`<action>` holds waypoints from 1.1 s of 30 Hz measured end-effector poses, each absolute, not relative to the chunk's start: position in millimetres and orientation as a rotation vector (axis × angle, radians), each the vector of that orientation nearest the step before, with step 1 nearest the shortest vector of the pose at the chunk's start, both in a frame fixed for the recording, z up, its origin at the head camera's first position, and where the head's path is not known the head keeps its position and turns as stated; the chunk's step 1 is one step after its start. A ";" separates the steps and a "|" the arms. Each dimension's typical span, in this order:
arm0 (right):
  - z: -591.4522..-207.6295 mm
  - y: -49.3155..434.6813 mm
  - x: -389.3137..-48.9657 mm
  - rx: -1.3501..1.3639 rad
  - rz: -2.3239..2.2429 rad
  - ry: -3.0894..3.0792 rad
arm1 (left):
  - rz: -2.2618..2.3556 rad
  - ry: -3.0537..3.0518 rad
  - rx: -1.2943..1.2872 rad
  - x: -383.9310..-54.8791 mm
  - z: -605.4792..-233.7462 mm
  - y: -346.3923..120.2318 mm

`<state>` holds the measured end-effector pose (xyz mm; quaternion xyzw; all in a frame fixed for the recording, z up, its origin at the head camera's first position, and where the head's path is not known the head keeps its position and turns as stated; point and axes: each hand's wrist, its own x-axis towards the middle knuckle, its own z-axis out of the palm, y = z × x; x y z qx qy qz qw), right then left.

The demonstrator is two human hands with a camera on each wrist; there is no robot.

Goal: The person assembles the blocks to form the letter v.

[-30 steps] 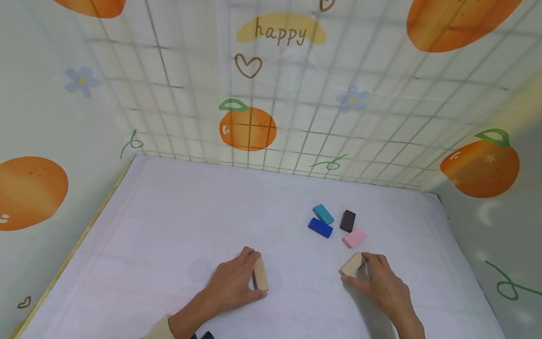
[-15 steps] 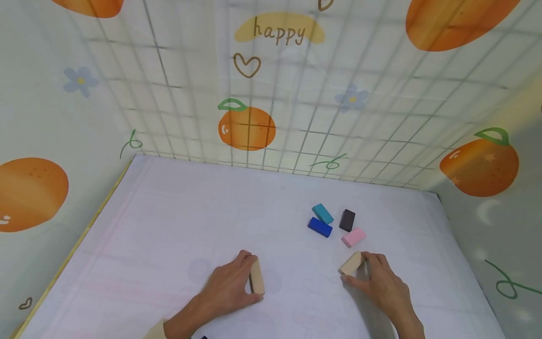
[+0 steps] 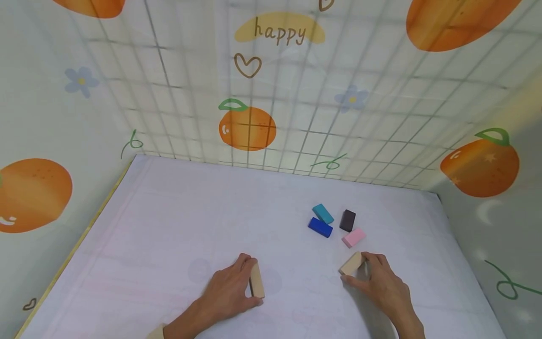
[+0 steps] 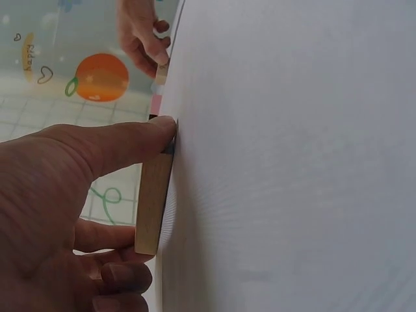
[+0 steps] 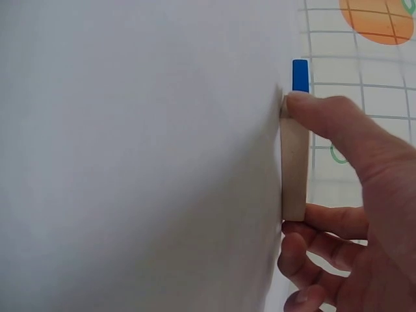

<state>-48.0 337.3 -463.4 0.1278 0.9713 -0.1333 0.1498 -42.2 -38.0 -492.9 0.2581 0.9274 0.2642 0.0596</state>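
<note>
My left hand (image 3: 228, 287) pinches a plain wooden block (image 3: 256, 281) by its two ends, thumb at the near end and fingers at the far one. In the left wrist view the wooden block (image 4: 153, 201) sits right at the white surface. Over on the right, my right hand (image 3: 383, 282) holds a second plain wooden block (image 3: 351, 263) the same way, thumb on one end and fingers on the other. The right wrist view has this wooden block (image 5: 295, 162) low against the surface, a blue block (image 5: 299, 75) behind it.
Beyond the right hand lie a pink block (image 3: 353, 238), a black block (image 3: 347, 221), a dark blue block (image 3: 320, 227) and a teal block (image 3: 323, 213), grouped close together. A white cloth (image 3: 178, 212) covers the table. Printed fabric walls (image 3: 292, 94) rise at the back and sides.
My left hand has drawn its wooden block slightly toward me and to the left. The right hand and its block stay where they were.
</note>
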 end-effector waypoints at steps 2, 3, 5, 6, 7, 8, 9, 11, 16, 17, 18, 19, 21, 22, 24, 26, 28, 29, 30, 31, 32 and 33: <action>-463.6 337.5 -47.2 0.361 -0.381 2.797 | 0.794 2.813 0.780 -41.6 -492.7 -37.3; -463.7 337.7 -46.7 0.355 -0.380 2.803 | 0.792 2.815 0.780 -41.4 -492.8 -36.9; -463.9 338.0 -45.5 0.347 -0.383 2.812 | 0.791 2.813 0.777 -41.0 -492.8 -36.4; -464.1 338.1 -45.2 0.344 -0.384 2.815 | 0.789 2.811 0.775 -40.9 -492.9 -36.1; -464.1 338.1 -44.7 0.341 -0.389 2.819 | 0.789 2.809 0.773 -40.7 -493.0 -35.9; -464.1 338.2 -44.5 0.339 -0.390 2.823 | 0.787 2.805 0.769 -40.7 -493.1 -35.7; -464.2 338.2 -44.5 0.339 -0.393 2.824 | 0.785 2.802 0.766 -40.9 -493.1 -35.6; -464.0 337.8 -44.7 0.342 -0.397 2.823 | 0.784 2.800 0.768 -40.9 -493.3 -35.5; -462.8 336.5 -45.2 0.359 -0.403 2.810 | 0.797 2.802 0.779 -40.9 -494.5 -35.8; -462.5 336.3 -45.2 0.361 -0.406 2.807 | 0.801 2.800 0.778 -40.9 -494.7 -35.8; -462.2 336.1 -45.4 0.364 -0.408 2.803 | 0.808 2.798 0.777 -40.9 -494.8 -35.9; -462.0 336.0 -45.6 0.366 -0.410 2.800 | 0.813 2.797 0.778 -41.0 -495.0 -35.9; -461.8 335.9 -45.7 0.365 -0.410 2.800 | 0.823 2.799 0.779 -41.1 -495.0 -35.9; -461.7 336.0 -45.7 0.364 -0.411 2.800 | 0.826 2.801 0.780 -41.1 -495.0 -35.9; -461.7 336.0 -45.8 0.366 -0.411 2.799 | 0.831 2.805 0.780 -40.9 -494.8 -35.8; -462.0 336.2 -45.6 0.367 -0.413 2.798 | 0.826 2.811 0.778 -40.7 -494.7 -35.7; -462.4 336.4 -45.3 0.367 -0.414 2.800 | 0.821 2.812 0.776 -40.5 -494.6 -35.5; -462.5 336.5 -45.4 0.368 -0.415 2.800 | 0.819 2.811 0.773 -40.4 -494.6 -35.4; -462.7 336.6 -45.4 0.366 -0.416 2.801 | 0.816 2.810 0.772 -40.4 -494.6 -35.3; -462.9 336.6 -45.3 0.365 -0.415 2.804 | 0.814 2.809 0.771 -40.4 -494.5 -35.2; -463.0 336.6 -45.3 0.364 -0.415 2.806 | 0.812 2.808 0.772 -40.3 -494.5 -35.1; -463.2 336.6 -45.5 0.365 -0.414 2.806 | 0.812 2.805 0.772 -40.3 -494.4 -35.0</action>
